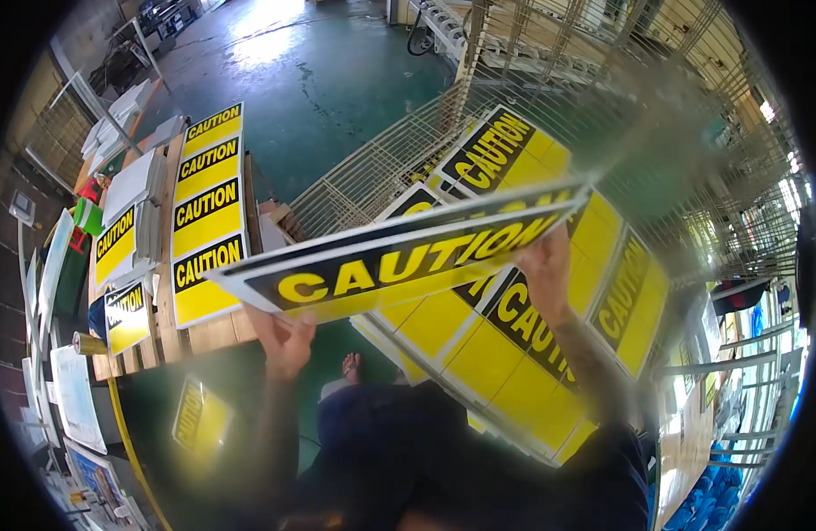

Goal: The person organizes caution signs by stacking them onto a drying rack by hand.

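Between my hands a yellow and black caution sign (408,270) is held up, tilted so that its face looks foreshortened. At its lower left corner my left hand (286,341) grips the edge, thumb on the near side. My right hand (547,265) is closed on the opposite end, its fingers partly hidden. Behind and below the held sign, a spread of more caution sheets (523,389) lies on a wire rack, partly covered by my right forearm. The sheet edges seem to overlap there.
A wooden pallet table (160,350) on the left carries a strip of caution signs (209,208) and a white stack (142,208). A wire rack (381,150) stands ahead. One sign (202,420) lies low at left. A bare foot (351,365) shows on the green floor.
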Tool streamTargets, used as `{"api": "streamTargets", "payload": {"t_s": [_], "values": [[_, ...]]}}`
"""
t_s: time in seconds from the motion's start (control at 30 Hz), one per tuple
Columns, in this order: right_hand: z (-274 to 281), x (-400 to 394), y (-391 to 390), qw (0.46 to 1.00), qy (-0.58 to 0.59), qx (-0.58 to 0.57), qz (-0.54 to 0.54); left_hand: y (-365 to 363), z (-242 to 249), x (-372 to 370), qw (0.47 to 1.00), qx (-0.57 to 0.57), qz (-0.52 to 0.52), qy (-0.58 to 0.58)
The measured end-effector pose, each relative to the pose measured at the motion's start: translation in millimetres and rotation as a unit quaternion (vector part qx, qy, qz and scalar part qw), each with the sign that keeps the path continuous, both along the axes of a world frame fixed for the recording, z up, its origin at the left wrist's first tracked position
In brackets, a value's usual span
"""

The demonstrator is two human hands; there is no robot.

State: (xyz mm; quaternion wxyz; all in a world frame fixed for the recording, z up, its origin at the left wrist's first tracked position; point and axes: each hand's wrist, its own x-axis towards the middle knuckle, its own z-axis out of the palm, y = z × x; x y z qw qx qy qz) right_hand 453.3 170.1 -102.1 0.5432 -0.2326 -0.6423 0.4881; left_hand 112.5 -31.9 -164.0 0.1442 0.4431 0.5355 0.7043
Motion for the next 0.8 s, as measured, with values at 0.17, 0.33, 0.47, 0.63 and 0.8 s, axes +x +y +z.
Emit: {"api": "streamTargets", "payload": {"t_s": [0.17,0.33,0.47,0.63,0.8], "values": [[-37,28,0,0.998,-0.059,0.010,-0.019,-2,5,20,0.998,-0.009,-0.036,-0.050],[-54,24,16,0.991,-0.109,0.069,-0.031,6,23,27,0.999,0.014,-0.012,0.046],[-83,45,47,0.910,-0.296,0.039,-0.289,13,43,28,0.979,-0.057,0.064,0.183],[29,-40,-17,0.980,-0.162,-0.015,-0.117,-49,71,5,0.996,-0.014,0.089,0.020],[43,-168,-86,0.971,-0.225,0.052,0.070,-154,38,-57,0.962,0.101,0.159,-0.196]]}}
